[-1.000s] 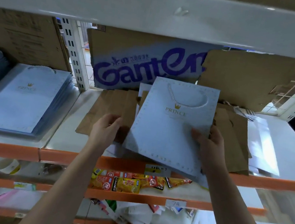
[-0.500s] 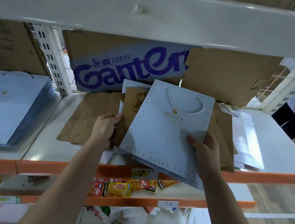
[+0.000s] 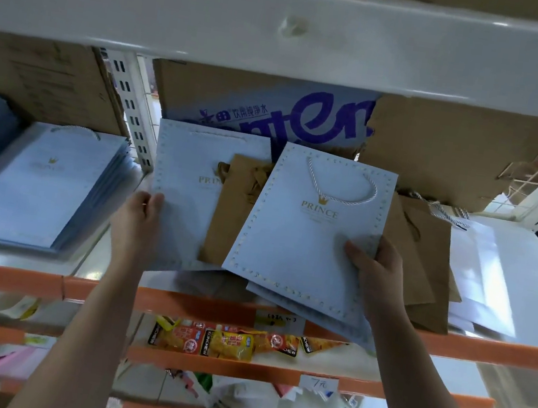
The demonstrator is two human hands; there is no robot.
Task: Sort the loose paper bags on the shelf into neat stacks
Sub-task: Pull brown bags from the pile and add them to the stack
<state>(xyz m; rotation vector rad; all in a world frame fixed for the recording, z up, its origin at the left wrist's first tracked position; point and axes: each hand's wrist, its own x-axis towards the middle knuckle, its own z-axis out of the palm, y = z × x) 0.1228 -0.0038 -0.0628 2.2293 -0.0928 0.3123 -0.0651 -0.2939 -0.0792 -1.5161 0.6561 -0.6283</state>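
Bags of pale blue, brown and white paper lay mixed on the shelf point(image 3: 177, 303), so the blue ones had to be separated from the others. Our left hand point(image 3: 136, 216) gripped the left edge of one blue bag point(image 3: 179, 219) and held it flat, square to the shelf front. Our right hand point(image 3: 372, 270) pinched the lower right corner of a second blue bag point(image 3: 304, 236), which was tilted and lay over at least one more blue bag. Between the two, a brown bag point(image 3: 230, 226) rested on the first blue bag and under the second. More brown bags point(image 3: 422, 260) lay to the right, beside white bags point(image 3: 485, 275). We judged that each hand held only an edge so that the bags could slide free of the brown paper without creasing. A neat blue stack point(image 3: 35, 184) stood in the left bay, well apart, and it seemed the proper place for both. A cardboard box point(image 3: 267, 110) stood behind the heap.
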